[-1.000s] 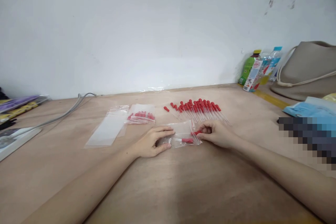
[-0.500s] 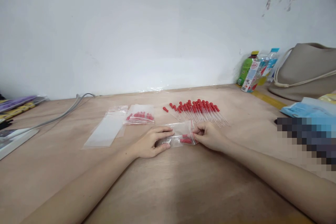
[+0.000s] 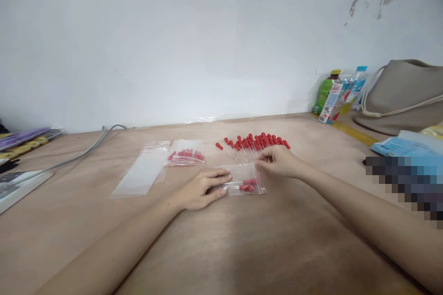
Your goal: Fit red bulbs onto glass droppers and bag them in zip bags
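A clear zip-lock bag (image 3: 238,174) lies flat on the table with a few red-bulbed droppers (image 3: 248,188) inside, their bulbs towards the red-lined zip end. Over the bag's left end rests my left hand (image 3: 204,189), open, fingers stretched out and thumb apart. My right hand (image 3: 278,160) is closed in a pinch at the far corner of the zip end. Just beyond it is a pile of loose droppers (image 3: 261,142) with red bulbs and thin clear stems, partly hidden by that hand.
Left of the pile sit filled bags (image 3: 187,153) of droppers and a stack of flat, clear bags (image 3: 138,175). A grey cable (image 3: 83,152) crosses the left side. Drink bottles (image 3: 332,97), a grey drawstring bag (image 3: 401,92) and a blue packet (image 3: 404,147) stand or lie at right.
My right hand has moved away from me along the zip end, from its middle to the far corner. The bulbs in the bag show more fully. My left hand stays on the bag.
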`<state>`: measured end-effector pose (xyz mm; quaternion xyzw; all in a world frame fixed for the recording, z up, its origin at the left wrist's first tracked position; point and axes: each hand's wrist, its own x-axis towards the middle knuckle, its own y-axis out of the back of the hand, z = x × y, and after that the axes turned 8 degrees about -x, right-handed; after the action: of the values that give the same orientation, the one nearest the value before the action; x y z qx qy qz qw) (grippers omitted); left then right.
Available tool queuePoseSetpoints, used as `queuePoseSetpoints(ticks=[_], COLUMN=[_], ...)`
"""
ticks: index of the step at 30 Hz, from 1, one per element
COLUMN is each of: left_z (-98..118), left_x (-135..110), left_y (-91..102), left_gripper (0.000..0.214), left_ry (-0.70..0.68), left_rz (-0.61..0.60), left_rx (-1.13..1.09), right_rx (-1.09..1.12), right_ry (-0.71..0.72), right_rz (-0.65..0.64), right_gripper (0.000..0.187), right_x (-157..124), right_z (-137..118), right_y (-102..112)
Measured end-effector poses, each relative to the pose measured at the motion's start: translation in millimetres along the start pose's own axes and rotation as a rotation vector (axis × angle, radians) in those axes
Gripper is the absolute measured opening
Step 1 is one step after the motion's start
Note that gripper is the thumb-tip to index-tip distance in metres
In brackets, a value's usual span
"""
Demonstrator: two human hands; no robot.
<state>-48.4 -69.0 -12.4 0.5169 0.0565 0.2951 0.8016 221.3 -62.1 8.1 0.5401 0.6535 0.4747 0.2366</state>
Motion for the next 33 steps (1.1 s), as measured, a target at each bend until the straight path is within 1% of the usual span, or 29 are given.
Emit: queuePoseSetpoints(ticks=[2,4,6,8,10,13,16,18,21,25,27,28,30,32,33], left_z=[-0.5,-1.3,-2.1,-2.4,-2.4,-2.6,-3.1,-3.3,-3.5,-3.7,-4.0,-4.3,-4.9,-5.5,-5.7], left_x=[0.7,1.1,1.2,1.2,1.2,1.3,1.3,1.1,0.5,0.4,0.7,0.8,0.9,0.9,0.8], left_y=[0.3,0.2,0.0,-0.3,-0.5,-0.9,-1.3,-1.5,-1.3,-1.3,-1.4,-1.5,-1.9,-2.2,-2.4], left_gripper=[0.038,0.037,0.037,0.037,0.037,0.037,0.037,0.037,0.037,0.038,0.038,0.037,0.038,0.038,0.038], left_ry=[0.016,0.018,0.006,-0.007,-0.017,-0.028,-0.029,-0.026,-0.017,-0.012,-0.01,-0.009,-0.009,-0.01,-0.012], left_rz=[-0.009,-0.004,0.001,0.004,0.008,0.012,0.015,0.014,0.008,0.008,0.01,0.012,0.012,0.013,0.015], left_rx=[-0.006,-0.016,-0.021,-0.024,-0.028,-0.026,-0.017,-0.012,-0.005,0.0,0.006,0.009,0.012,0.014,0.015], right_rx=[-0.115,-0.213,-0.264,-0.309,-0.319,-0.304,-0.281,-0.26,-0.229,-0.181,-0.001,0.1,0.164,0.386,0.478], right_ry=[-0.087,-0.179,-0.296,-0.369,-0.399,-0.42,-0.433,-0.441,-0.431,-0.377,-0.311,-0.307,-0.328,-0.381,-0.395], right_rz=[0.124,0.175,0.211,0.187,0.16,0.121,0.109,0.118,0.162,0.258,0.364,0.412,0.442,0.464,0.463], right_gripper=[0.017,0.014,0.019,0.03,0.034,0.03,0.028,0.031,0.039,0.039,0.039,0.044,0.051,0.057,0.056], right_x=[18.6,39.0,58.5,74.6,86.3,96.3,99.5,98.7,91.7,68.0,50.5,41.1,22.6,7.1,1.1], right_z=[-3.8,-10.6,-18.3,-24.7,-28.6,-30.9,-32.1,-32.6,-29.4,-10.2,4.2,11.2,22.3,27.6,28.0], right_y=[-1.0,-5.9,-13.5,-22.3,-30.5,-39.6,-42.7,-39.7,-25.7,-0.1,5.8,5.6,-1.1,-13.2,-19.9])
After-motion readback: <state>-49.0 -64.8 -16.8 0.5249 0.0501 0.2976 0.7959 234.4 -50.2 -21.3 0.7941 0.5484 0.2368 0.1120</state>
